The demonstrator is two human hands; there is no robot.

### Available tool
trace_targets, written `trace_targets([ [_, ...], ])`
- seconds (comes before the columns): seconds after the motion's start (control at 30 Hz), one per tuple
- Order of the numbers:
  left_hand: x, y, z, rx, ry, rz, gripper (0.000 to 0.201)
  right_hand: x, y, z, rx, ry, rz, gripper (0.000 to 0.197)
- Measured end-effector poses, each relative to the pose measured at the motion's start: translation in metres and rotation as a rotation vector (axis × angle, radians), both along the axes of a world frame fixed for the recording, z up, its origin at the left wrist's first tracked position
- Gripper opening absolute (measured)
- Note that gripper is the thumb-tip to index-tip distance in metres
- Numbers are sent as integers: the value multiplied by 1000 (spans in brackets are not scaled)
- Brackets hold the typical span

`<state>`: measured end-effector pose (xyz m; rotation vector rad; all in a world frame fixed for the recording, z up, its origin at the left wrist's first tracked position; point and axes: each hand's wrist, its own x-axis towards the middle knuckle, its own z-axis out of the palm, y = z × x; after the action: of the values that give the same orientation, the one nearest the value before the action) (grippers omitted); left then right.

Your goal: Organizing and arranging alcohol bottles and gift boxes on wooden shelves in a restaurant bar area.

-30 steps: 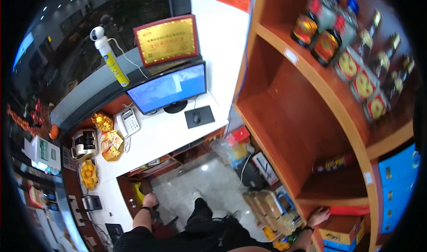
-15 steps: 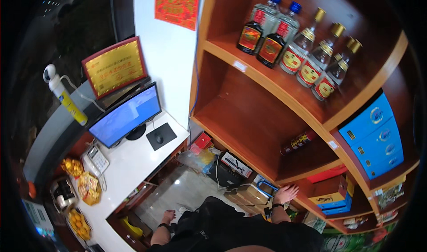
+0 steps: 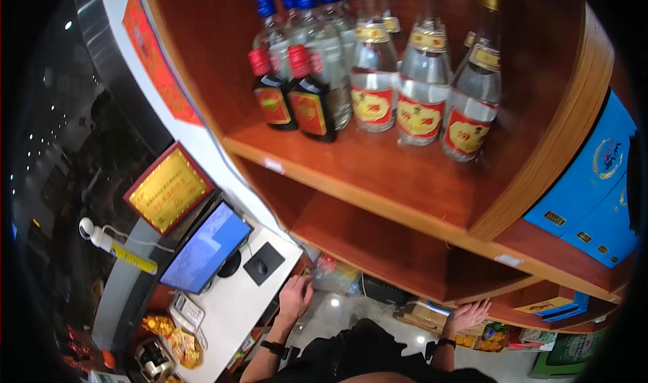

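Low in the frame, left of centre, the person's left hand rests on the near edge of the long white table, fingers curled over the rim and gripping nothing else; a dark band sits on that wrist. Toward the lower right, the right hand is spread wide, fingers fanned, pressed against the front edge of the lowest reddish-brown wooden shelf, holding nothing.

On the table, just above the left hand, lies a square black mouse pad with a small dark mouse on it. Left of that stands a flat monitor with a blue screen, and above it a gold plaque in a dark red frame. Further down the table, at lower left, sit a pale desk telephone and a heap of gold-wrapped sweets.

The upper half of the frame is filled by a higher wooden shelf carrying clear glass bottles with red and gold labels, some with blue caps, and two dark bottles with red caps to their left. At the right edge stand blue cardboard boxes. Cartons crowd the floor between the two hands.
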<state>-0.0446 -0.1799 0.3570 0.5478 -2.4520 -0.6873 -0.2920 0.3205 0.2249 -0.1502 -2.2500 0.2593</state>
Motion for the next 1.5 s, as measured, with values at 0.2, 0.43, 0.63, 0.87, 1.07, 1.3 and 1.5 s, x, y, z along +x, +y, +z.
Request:
trace_targets([
  [0.2, -185, -38, 25, -221, 51, -88, 44, -4, -1, -4, -61, -9, -17, 65],
  [0.43, -263, -108, -90, -459, -316, 9, 88, 2, -26, 21, -98, -131, -1, 59],
  [0.63, -268, -118, -84, -294, -500, -16, 99, 1, -46, 0, -89, -148, 1, 40],
  [0.87, -305, -123, -123, -379, -166, -47, 93, -32, -40, -38, -219, -116, -80, 41],
  [1.07, -264, -172, -132, -407, -280, -27, 88, 80, -142, -130, -459, -670, -118, 46],
  [1.3, -280, -186, -114, -414, -368, -13, 90, 505, -112, -215, -465, -1208, 584, 39],
  [1.5, -307, -135, -82, -442, -410, -62, 90, 482, -207, -304, -407, -1216, 398, 41],
])
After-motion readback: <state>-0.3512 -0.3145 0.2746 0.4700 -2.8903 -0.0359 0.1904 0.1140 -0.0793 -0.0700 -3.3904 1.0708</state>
